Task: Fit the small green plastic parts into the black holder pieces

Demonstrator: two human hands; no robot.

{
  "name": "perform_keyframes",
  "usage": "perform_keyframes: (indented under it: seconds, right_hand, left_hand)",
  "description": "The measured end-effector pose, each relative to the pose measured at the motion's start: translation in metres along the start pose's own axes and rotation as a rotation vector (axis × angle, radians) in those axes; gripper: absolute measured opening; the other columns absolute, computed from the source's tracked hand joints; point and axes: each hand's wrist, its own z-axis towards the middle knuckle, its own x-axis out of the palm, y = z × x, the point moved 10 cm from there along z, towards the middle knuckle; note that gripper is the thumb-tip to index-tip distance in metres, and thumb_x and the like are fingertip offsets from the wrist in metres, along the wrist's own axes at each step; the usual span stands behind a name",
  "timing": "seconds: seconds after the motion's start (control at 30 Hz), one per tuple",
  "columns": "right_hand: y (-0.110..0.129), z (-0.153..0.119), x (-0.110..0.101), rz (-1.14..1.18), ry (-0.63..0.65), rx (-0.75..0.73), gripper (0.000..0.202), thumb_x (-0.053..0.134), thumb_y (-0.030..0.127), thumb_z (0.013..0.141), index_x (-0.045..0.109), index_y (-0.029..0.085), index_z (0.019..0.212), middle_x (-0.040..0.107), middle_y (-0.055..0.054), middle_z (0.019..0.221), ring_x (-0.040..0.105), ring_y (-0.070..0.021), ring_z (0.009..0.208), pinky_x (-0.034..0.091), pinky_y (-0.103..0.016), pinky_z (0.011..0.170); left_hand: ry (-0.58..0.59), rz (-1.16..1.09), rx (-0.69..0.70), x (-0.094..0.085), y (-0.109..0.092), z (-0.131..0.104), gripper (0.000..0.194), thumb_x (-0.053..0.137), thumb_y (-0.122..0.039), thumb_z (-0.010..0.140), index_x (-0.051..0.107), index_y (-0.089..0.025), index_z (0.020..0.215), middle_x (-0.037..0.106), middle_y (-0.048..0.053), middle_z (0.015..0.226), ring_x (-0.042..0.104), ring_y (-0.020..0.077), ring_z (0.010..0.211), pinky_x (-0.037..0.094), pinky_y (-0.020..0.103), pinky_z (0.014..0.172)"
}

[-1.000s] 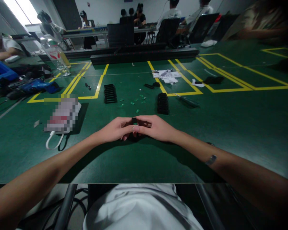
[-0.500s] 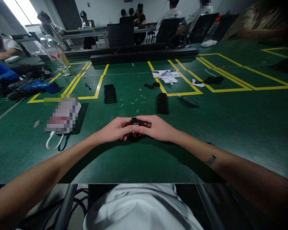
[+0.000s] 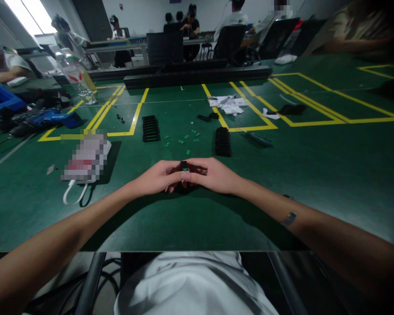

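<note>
My left hand (image 3: 159, 177) and my right hand (image 3: 208, 175) meet over the green table, thumbs touching. Between their fingertips they hold a small black part (image 3: 184, 164) with a green circuit board (image 3: 185, 169) on its near side. The fingers beneath are partly hidden. Just beyond the hands lie several loose green boards (image 3: 181, 141). A row of black parts (image 3: 150, 128) stands to their left, and another black row (image 3: 222, 141) to their right. Small black pieces (image 3: 204, 117) lie farther back.
A white device (image 3: 100, 162) with a cable lies at left, near a blue tool (image 3: 52, 118) and a plastic bottle (image 3: 75, 76). Crumpled white paper (image 3: 229, 104) and a dark slim tool (image 3: 256, 138) lie at right. Black bars (image 3: 197, 78) cross the back; people sit beyond.
</note>
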Motion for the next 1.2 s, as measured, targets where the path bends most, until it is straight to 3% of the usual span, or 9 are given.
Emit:
perform_keyframes:
  seconds: [1.2]
  right_hand:
    - [0.0001,-0.0004,-0.0006,-0.007,0.002,-0.015,0.028,0.065,0.045,0.089,0.063,0.017,0.094,0.073,-0.005,0.087,0.069,-0.0193,0.081,0.053,-0.030,0.071]
  left_hand:
    - [0.007,-0.003,0.001,0.0003,0.0005,0.0000,0.034,0.055,-0.044,0.096,0.061,-0.012,0.091,0.062,0.000,0.074,0.055,0.0059,0.050,0.043,0.015,0.044]
